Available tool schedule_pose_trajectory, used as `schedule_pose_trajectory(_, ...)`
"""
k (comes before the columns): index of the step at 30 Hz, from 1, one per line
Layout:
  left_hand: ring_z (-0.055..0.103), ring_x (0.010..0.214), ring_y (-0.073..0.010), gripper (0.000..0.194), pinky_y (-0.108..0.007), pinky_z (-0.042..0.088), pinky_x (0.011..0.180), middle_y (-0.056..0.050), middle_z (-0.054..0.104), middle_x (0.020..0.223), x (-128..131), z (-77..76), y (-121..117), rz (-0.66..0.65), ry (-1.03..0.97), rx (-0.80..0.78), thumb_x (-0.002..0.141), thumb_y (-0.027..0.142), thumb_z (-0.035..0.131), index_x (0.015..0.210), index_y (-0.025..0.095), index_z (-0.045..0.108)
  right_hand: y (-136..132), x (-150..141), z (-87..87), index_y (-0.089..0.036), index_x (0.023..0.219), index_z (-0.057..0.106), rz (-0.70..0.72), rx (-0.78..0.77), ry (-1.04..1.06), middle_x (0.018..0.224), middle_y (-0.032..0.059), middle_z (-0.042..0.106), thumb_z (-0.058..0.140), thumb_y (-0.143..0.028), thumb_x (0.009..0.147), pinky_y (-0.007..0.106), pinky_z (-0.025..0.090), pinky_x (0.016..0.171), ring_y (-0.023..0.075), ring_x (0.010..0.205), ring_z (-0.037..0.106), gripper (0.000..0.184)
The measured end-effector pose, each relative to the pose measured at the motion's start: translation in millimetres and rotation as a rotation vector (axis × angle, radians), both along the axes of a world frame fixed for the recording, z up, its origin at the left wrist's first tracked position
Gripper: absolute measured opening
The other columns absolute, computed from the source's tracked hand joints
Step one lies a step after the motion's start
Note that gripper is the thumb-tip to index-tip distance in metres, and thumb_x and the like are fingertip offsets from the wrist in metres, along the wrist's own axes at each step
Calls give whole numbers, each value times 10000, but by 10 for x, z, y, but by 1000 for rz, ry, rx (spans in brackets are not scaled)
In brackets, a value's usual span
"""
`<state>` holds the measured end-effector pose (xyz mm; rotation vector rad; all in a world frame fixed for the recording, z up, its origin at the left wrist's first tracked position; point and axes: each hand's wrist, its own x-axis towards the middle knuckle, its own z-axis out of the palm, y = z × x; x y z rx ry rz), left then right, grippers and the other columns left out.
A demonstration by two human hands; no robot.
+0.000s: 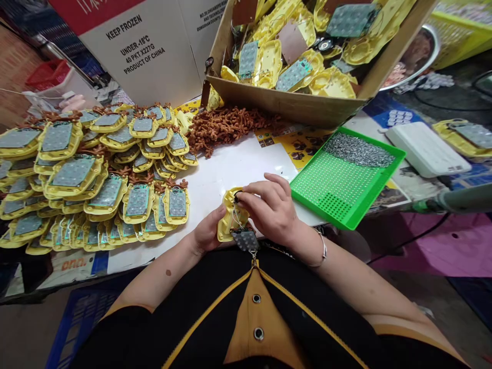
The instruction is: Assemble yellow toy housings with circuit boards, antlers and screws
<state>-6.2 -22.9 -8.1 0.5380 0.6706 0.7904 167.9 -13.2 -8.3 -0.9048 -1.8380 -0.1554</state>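
My left hand (209, 227) grips a yellow plastic shell (226, 223) by its left side, close to my body. A dark circuit board (245, 239) hangs by thin wires from the shell's lower end. My right hand (271, 207) is over the shell's top right. Its thumb and fingers are pinched on a small round black part (238, 196), which looks like a speaker, at the shell's upper end. The palm side of my right hand is hidden.
Stacked yellow shells with boards (138, 200) cover the left. Brown plastic pieces (226, 125) lie behind. A cardboard box (284, 100) holds more shells and boards. On the right stand a green tray (330, 197) with small screws (357, 148) and a white case (426, 148).
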Motion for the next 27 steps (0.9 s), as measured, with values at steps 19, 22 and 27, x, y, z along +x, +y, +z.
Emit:
schedule_pose_trajectory(19,661,729,-174,444,-278,489,710,-53,738,798,180,146,165,-56,341,197,697,528,830,905,145,748,-29,144,101,-213,846,584,271,-763,554,853,22,643,679,-270,803,334,495,773,162,810,591,119)
schedule_pose_trajectory(22,639,717,-146,403,-259,487,707,-36,732,780,210,190,203,23,421,250,673,482,865,858,139,760,-3,152,57,-211,833,592,252,-727,510,849,23,650,668,-251,796,330,501,777,160,809,590,93)
schedule_pose_trajectory(27,641,697,-124,402,-236,496,681,-21,735,785,252,210,167,-32,407,201,621,455,903,857,155,776,13,172,61,-187,839,640,283,-808,508,855,42,679,695,-278,768,348,508,790,170,817,612,128)
